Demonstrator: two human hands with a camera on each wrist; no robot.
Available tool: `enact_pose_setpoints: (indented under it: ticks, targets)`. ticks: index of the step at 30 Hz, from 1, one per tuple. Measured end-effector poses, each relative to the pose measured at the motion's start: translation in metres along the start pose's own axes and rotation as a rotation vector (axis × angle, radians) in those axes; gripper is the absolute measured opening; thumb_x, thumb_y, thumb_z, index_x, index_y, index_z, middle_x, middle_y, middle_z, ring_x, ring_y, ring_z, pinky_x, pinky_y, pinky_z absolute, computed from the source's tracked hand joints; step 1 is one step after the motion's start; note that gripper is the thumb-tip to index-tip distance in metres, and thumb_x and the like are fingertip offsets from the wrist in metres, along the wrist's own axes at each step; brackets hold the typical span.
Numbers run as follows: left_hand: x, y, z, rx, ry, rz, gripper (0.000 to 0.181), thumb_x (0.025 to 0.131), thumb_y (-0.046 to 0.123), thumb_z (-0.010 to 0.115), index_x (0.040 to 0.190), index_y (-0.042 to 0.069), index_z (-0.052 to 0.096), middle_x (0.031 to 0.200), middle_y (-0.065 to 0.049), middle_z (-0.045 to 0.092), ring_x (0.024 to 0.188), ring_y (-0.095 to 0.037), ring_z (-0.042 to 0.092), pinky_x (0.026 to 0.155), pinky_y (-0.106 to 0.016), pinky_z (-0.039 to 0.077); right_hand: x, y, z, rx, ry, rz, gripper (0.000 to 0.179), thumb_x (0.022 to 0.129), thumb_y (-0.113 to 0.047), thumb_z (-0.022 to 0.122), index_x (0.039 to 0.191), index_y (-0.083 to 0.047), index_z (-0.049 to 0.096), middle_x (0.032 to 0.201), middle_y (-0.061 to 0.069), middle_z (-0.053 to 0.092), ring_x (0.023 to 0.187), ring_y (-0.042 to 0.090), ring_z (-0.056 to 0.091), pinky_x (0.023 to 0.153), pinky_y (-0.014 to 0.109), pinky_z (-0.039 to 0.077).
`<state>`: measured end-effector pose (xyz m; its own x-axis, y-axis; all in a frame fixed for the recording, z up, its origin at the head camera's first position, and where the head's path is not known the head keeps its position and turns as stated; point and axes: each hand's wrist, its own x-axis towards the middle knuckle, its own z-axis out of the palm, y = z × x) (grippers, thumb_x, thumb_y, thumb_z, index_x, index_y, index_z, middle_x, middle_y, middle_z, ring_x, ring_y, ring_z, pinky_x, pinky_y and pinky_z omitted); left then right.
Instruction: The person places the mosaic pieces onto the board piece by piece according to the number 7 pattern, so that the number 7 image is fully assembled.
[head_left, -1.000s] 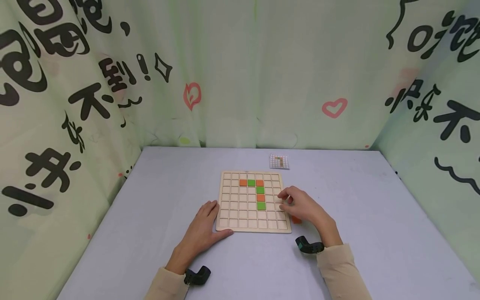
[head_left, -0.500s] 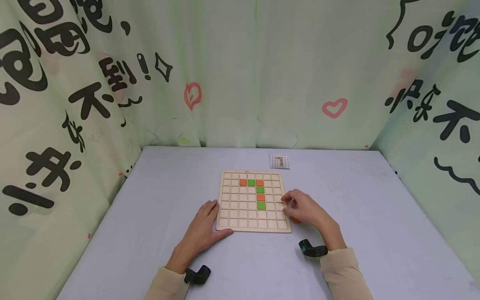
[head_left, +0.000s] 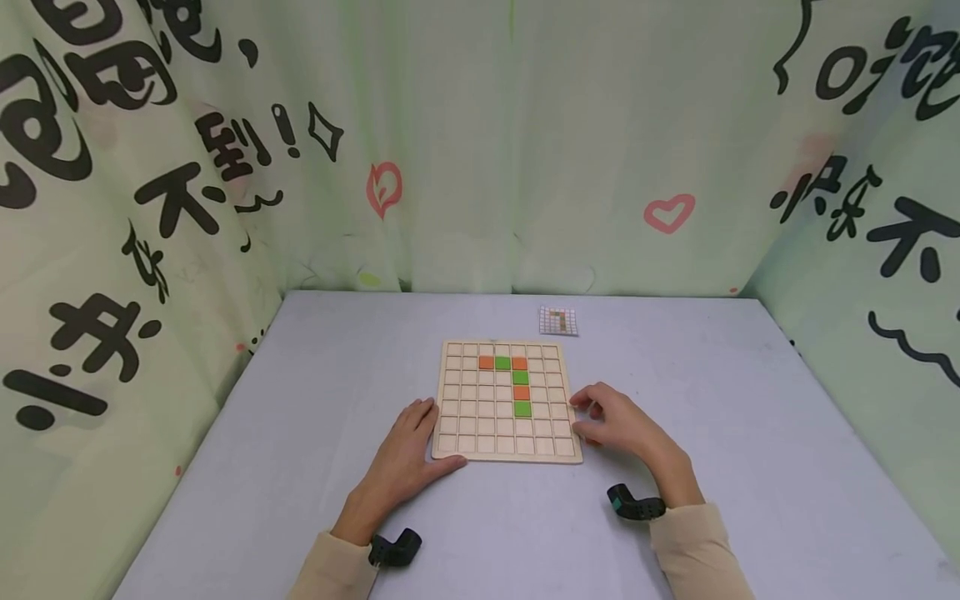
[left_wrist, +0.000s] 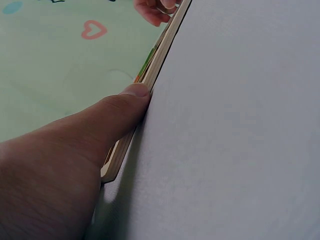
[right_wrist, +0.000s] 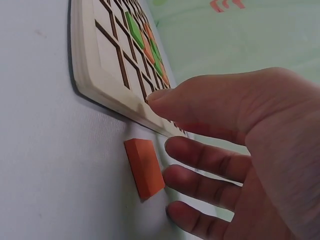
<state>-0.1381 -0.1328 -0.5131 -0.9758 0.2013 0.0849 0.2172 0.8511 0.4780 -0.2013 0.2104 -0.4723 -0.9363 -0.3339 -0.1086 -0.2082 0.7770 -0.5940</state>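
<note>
A wooden grid board (head_left: 480, 427) lies flat on the table, with three orange and three green tiles (head_left: 521, 378) set in its squares. My left hand (head_left: 405, 450) rests at the board's near left corner. Its straight fingers lie along the left side and its thumb (left_wrist: 122, 107) presses on the near edge. Beside the right edge is my right hand (head_left: 618, 422), holding nothing, thumb and fingers apart. Close to its fingertips an orange block (right_wrist: 145, 167) lies on the table, apart from the board; in the head view the hand hides it.
Behind the board lies a small card (head_left: 558, 322) printed with a coloured grid. The white-covered table (head_left: 750, 433) extends on both sides. Pale green curtains (head_left: 457, 150) with dark lettering hang around the back and sides.
My right hand has moved right and slightly toward me, from over the board's right squares to its right edge. The orange block beside the board is now covered. The left hand stays put.
</note>
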Motion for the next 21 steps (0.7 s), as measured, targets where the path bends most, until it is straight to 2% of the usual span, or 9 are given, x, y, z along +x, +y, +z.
enact_pose_setpoints:
  ticks: [13,21]
  targets:
    - [-0.0003,0.001,-0.0011,-0.001,-0.001,-0.003,0.094,0.083,0.061,0.073,0.151,0.002,0.043,0.158,-0.015,0.04,0.149,-0.034,0.033,0.12,-0.048,0.036,-0.0071,0.0073,0.0011,-0.015,0.002,-0.047,0.039,0.08,-0.018,0.079,0.116,-0.006,0.067,0.108,0.006,0.064,0.091,0.017,0.052,0.076,0.031,0.045]
    - [-0.0003,0.0011,-0.0019,-0.006,-0.004,-0.001,0.095,0.083,0.061,0.073,0.151,0.002,0.043,0.158,-0.015,0.04,0.149,-0.035,0.033,0.12,-0.048,0.036,-0.0075,0.0103,0.0018,-0.038,-0.001,-0.056,0.037,0.081,-0.019,0.078,0.115,-0.008,0.068,0.106,0.004,0.063,0.091,0.016,0.051,0.077,0.031,0.045]
